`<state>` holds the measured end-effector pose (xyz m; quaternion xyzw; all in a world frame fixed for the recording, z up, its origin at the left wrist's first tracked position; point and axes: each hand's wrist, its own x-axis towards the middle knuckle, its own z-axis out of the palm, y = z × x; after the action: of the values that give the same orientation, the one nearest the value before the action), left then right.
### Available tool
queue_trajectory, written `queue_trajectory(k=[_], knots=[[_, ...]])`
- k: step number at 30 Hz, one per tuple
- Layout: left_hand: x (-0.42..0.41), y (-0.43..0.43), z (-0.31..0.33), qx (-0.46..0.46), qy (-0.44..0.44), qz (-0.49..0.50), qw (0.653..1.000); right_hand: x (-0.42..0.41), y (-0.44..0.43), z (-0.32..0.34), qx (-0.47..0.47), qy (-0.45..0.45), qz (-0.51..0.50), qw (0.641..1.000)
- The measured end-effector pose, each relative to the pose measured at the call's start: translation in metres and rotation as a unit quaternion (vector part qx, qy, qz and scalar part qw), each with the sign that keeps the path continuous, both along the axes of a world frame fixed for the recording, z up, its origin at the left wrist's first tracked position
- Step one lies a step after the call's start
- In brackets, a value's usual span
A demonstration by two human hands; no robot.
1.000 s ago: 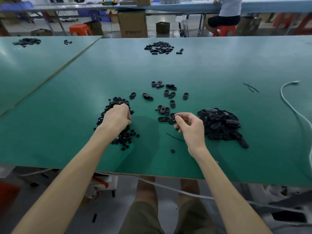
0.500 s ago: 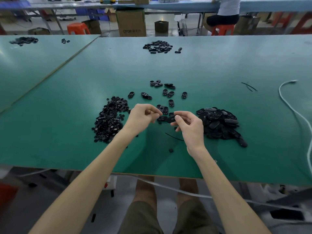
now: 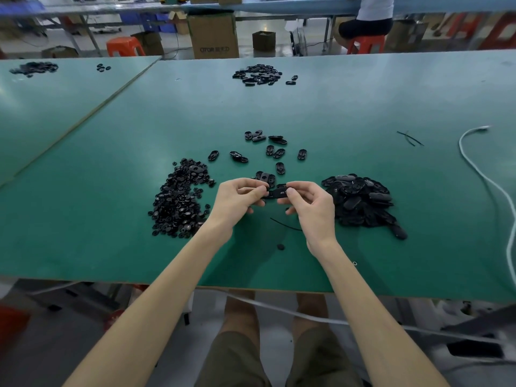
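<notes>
Near front edge | right hand [image 3: 310,205] pinches shell [image 3: 280,193] | left hand [image 3: 240,199] pinches button [image 3: 268,194] | best seated square, pressed evenly

A small black oval piece [image 3: 280,193] of flat, matte plastic sits at the centre of the frame, its long axis running left to right. It is held roughly level just above the desk [image 3: 111,169]. The left hand [image 3: 240,201] pinches its left end and the right hand [image 3: 310,205] its right end.
</notes>
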<state>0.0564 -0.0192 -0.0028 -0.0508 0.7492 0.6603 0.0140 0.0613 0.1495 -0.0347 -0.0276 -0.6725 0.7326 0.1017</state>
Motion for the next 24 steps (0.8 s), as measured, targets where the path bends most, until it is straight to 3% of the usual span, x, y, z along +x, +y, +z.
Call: queue_trajectory(k=[12,24], knots=[[-0.001,0.013,-0.005,-0.112,0.111,0.012,0.987,0.002,-0.002,0.001,-0.043,0.009,0.016,0.999],[-0.001,0.018,-0.007,-0.196,0.13,0.029,0.972,0.002,-0.001,0.0,-0.034,0.017,0.036,0.999]])
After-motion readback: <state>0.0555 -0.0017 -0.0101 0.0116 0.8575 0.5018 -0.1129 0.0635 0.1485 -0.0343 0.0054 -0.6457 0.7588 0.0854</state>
